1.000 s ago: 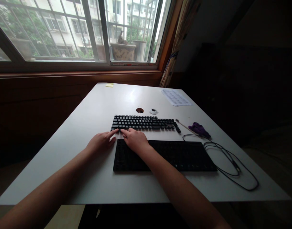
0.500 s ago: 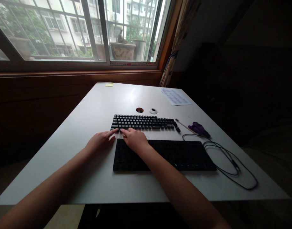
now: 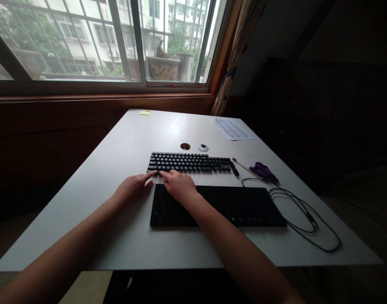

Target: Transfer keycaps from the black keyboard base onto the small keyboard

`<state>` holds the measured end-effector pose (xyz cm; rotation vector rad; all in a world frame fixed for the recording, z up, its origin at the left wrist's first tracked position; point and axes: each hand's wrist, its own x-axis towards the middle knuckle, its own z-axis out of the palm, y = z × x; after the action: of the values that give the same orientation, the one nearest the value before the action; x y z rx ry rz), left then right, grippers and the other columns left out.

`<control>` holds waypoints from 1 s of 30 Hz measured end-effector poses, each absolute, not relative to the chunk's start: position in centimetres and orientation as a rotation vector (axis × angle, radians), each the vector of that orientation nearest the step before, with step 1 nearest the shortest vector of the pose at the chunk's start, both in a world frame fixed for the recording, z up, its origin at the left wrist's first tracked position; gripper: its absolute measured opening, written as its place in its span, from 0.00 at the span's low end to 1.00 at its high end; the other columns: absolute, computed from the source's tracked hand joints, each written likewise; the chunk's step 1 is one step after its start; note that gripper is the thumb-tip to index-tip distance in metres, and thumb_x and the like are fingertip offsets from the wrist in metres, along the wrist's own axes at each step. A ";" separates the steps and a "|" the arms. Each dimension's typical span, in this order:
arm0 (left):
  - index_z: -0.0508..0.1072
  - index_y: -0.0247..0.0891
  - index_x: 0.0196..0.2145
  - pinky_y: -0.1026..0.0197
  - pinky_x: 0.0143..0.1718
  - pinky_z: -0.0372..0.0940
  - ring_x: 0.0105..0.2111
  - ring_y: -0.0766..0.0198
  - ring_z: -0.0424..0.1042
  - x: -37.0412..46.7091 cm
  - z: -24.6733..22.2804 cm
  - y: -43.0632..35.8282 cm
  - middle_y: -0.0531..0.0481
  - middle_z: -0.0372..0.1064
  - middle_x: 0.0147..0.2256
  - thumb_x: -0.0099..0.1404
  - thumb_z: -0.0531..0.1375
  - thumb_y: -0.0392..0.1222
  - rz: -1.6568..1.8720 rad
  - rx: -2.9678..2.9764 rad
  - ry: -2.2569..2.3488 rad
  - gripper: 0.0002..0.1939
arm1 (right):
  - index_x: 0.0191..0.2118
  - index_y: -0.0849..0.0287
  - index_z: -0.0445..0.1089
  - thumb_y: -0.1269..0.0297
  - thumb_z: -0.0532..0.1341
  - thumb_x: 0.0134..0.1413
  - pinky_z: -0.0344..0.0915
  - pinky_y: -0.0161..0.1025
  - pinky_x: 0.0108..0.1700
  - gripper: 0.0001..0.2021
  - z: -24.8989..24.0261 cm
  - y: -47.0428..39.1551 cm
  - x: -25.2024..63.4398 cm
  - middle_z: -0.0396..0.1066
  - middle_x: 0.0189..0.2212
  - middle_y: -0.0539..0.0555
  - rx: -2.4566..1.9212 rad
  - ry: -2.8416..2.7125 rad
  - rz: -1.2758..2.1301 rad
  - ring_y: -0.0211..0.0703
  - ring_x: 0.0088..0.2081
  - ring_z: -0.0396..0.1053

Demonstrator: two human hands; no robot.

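Rows of loose black keycaps [image 3: 180, 162] lie laid out in keyboard order on the white table. At their front left corner, my left hand [image 3: 133, 185] has its index finger stretched out onto a keycap, thumb apart. Close beside it, my right hand [image 3: 179, 185] touches the same front row with its index finger; its other fingers are partly hidden. My right hand and forearm pass over a black keyboard base [image 3: 237, 206], which lies nearer to me. Neither hand visibly lifts anything.
On the right are a coiled black cable [image 3: 307, 211], a purple cloth [image 3: 263, 171] and a thin brush-like stick [image 3: 244, 166]. Farther back lie a printed sheet [image 3: 234, 129], a yellow note [image 3: 144, 112], a round hole [image 3: 185, 146] and a white ring [image 3: 203, 147].
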<state>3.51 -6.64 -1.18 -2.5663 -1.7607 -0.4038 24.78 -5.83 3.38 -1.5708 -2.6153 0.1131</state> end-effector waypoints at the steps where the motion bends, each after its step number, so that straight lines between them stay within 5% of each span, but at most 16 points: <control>1: 0.62 0.44 0.62 0.61 0.36 0.68 0.34 0.58 0.78 3.5 -1.2 -6.7 0.45 0.77 0.43 0.68 0.52 0.41 -0.409 -2.565 -1.760 0.24 | 0.63 0.39 0.58 0.54 0.46 0.68 0.66 0.41 0.42 0.21 3.4 -5.9 24.8 0.70 0.49 0.54 -1.575 -2.620 0.116 0.47 0.42 0.73; 30: 0.60 0.43 0.62 0.62 0.35 0.67 0.32 0.59 0.77 3.4 -1.5 -6.6 0.45 0.78 0.41 0.68 0.53 0.42 -0.418 -2.566 -1.732 0.25 | 0.65 0.40 0.56 0.54 0.48 0.67 0.66 0.42 0.42 0.23 3.3 -5.9 24.8 0.71 0.48 0.54 -1.571 -2.593 0.122 0.48 0.42 0.73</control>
<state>3.35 -6.55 -1.49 -2.5663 -1.7316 -0.4177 24.83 -5.88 3.28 -1.5711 -2.5926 0.1219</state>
